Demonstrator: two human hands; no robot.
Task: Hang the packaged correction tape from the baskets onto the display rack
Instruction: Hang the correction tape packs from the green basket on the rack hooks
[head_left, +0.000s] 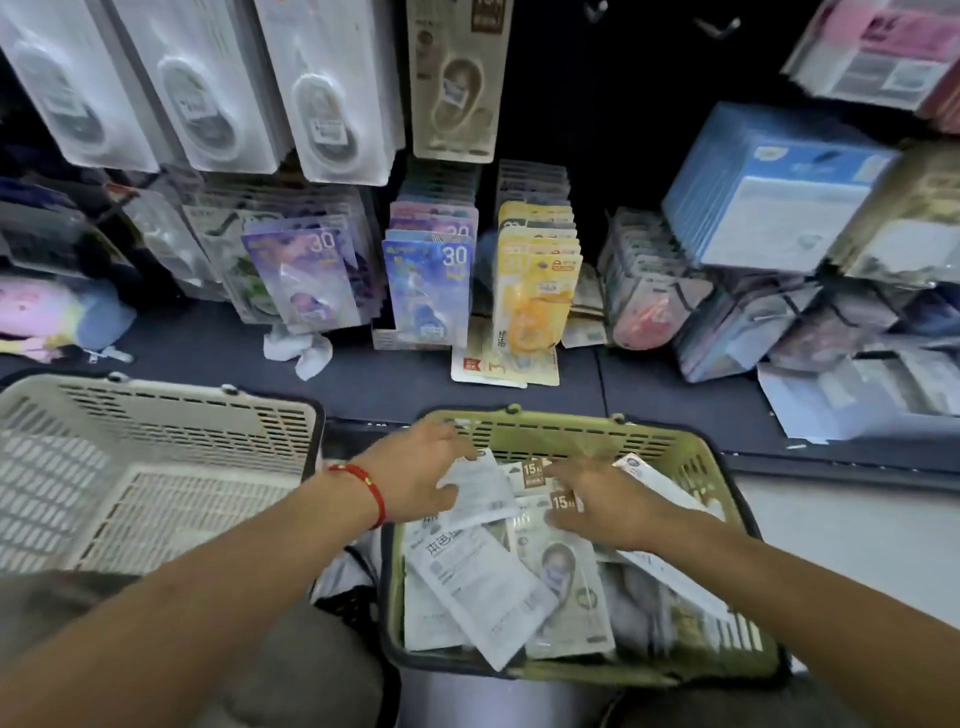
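Dark shop shelves fill the back, with lots of packets hanging on the display rack (613, 104) and more standing on the dark blue shelf (363, 374) below. Two baskets sit in front of the person: a pale basket (156, 410) on the left that looks to have no packets in it, and a green basket (571, 423) on the right that holds a loose pile of correction tape packets (483, 587). Both hands are down inside the green basket. The left hand (415, 473), the one with a red bracelet (363, 483) on its wrist, curls its thumb and fingers round the edge of a white packet (480, 491) near the back of the pile. The right hand (602, 501) lies flat with fingers spread out on top of the packets, pressing or sorting them, and I cannot see it gripping one. These packets look thin and very light, like a card with a clear plastic bubble over the tape. I think the card would bend a bit and the shiny fronts would slide over each other, so a few could slip off together. A good place to hold one is probably the flat card edge near the top, pinched between thumb and fingers, which leaves the top end free to go on a hook, but the hang holes are too small to make out
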